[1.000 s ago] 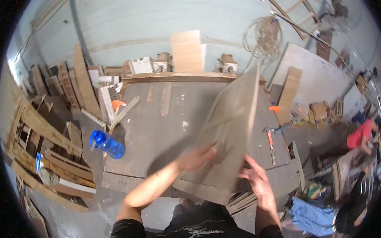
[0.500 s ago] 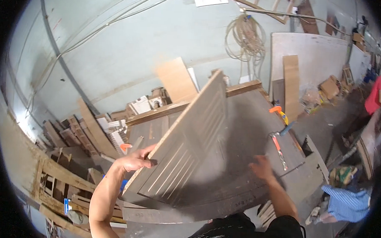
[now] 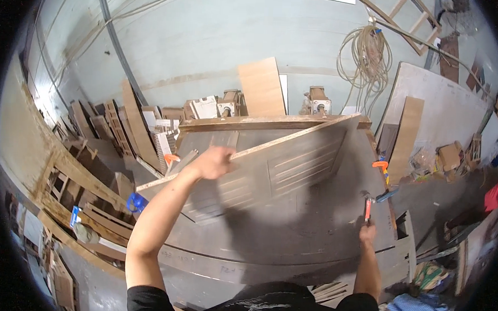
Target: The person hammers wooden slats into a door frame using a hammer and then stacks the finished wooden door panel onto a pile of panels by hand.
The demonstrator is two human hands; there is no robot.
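A grey-brown door panel (image 3: 304, 166) with grooved slats stands tilted on edge across the workbench (image 3: 273, 234). My left hand (image 3: 214, 164) is closed over its raw upper edge, left of the middle; the fingers are slightly smeared by motion. At the bench's right side my right hand (image 3: 368, 233) is closed around the handle of a hammer (image 3: 368, 208) with a red grip. Just beyond the hammer head lies a tool with a blue handle (image 3: 387, 196). An orange-and-yellow tool (image 3: 381, 165) sits farther back, by the bench's right edge.
A wooden rail (image 3: 250, 122) runs along the bench's far edge. Behind it a plain board (image 3: 261, 88) leans on the wall, near two clamp-like fixtures. A coiled hose (image 3: 364, 55) hangs at the right. Stacked boards (image 3: 117, 127) and a blue bottle (image 3: 136, 202) are at the left.
The door panel has swung round, its far end going right and its near end left and away from me. My right hand has moved right and taken hold of the hammer.
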